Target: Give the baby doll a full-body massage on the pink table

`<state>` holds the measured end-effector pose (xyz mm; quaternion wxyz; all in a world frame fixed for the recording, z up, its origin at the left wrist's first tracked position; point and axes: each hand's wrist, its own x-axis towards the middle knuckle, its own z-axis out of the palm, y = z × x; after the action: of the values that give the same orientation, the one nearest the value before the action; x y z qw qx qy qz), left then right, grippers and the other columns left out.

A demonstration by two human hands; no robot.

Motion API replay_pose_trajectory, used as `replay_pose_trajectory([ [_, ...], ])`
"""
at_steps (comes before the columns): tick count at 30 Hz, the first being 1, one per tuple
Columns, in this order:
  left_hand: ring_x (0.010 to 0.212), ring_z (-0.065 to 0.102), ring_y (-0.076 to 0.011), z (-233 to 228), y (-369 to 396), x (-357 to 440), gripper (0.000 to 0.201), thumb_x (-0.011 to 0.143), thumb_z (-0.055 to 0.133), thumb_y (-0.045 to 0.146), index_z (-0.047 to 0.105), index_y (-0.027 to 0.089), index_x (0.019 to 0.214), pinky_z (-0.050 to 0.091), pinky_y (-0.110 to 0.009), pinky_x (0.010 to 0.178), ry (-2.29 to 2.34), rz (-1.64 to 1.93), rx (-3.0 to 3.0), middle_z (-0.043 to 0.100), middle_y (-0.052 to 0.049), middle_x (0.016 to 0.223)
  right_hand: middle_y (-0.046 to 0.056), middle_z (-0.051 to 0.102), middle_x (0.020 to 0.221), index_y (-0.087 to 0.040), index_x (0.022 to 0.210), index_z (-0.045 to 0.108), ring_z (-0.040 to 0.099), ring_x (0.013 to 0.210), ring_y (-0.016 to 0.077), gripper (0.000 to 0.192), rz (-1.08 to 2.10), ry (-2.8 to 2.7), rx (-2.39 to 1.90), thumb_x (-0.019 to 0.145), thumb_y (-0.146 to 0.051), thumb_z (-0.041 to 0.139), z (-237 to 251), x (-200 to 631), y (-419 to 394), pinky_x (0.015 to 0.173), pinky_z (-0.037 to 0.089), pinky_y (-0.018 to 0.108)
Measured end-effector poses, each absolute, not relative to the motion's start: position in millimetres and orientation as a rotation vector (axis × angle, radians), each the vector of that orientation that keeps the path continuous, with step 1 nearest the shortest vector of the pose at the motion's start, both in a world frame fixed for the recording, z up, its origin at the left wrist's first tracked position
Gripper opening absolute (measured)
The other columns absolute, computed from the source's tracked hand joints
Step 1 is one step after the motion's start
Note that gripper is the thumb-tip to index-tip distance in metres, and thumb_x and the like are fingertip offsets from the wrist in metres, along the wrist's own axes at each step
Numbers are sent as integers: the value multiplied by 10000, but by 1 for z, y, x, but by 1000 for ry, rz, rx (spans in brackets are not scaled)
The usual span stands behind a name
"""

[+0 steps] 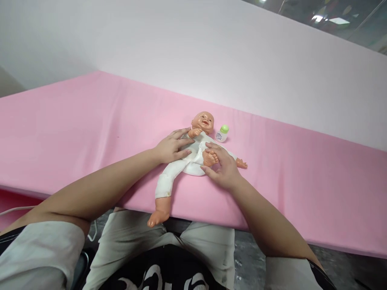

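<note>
A baby doll [193, 150] with a soft white cloth body lies on its back on the pink-covered table, its head away from me. My left hand [175, 147] rests with spread fingers on the side of its torso, the fingertips near the doll's bent arm. Around the doll's raised foot [210, 158] my right hand [223, 167] is curled, fingers above and thumb below. The doll's other leg [165, 185] stretches toward me, its foot past the table's front edge. Its other arm, partly behind my right hand, reaches out to the right.
A small clear bottle with a green cap [223, 133] stands beside the doll's head. The pink cover [302, 177] spreads wide to both sides. Behind the table rises a white wall [187, 48], with a glass pane at upper right. A white cable [18, 208] shows at lower left.
</note>
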<state>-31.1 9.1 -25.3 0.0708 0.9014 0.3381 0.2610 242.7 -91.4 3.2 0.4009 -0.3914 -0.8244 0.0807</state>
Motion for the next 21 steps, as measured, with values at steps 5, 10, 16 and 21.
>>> replay_pose_trajectory([
  [5,1517,438,-343,-31,15,-36,599,1026,479,614,652,241,1461,396,-509,1263,1233,1009,2507,374,-128,1680,114,748,1301,-271,1147,684,645,1272,369,444,-7,-2159,-824,797,-491,847,12,232,-106,1096,518,607],
  [10,1224,632,-295,-37,33,-51,684,1037,455,681,552,243,1553,486,-514,1162,1576,1131,2089,481,-130,1533,70,799,1047,-271,963,656,693,946,284,497,90,-2333,-597,739,-662,864,17,218,-126,921,553,502],
  [16,1256,649,-359,-41,54,-66,659,1030,476,608,525,243,1577,496,-541,1123,1718,1052,1880,677,-133,1368,-37,586,636,-252,673,458,508,618,143,664,563,-2638,-554,701,-817,805,5,204,-137,715,500,350],
  [21,1240,663,-325,-39,51,-63,659,1003,516,548,516,234,1582,496,-537,1134,1649,1117,1891,657,-137,1415,-53,562,636,-247,693,473,494,628,139,650,583,-2680,-566,692,-789,831,-2,201,-134,718,490,335],
])
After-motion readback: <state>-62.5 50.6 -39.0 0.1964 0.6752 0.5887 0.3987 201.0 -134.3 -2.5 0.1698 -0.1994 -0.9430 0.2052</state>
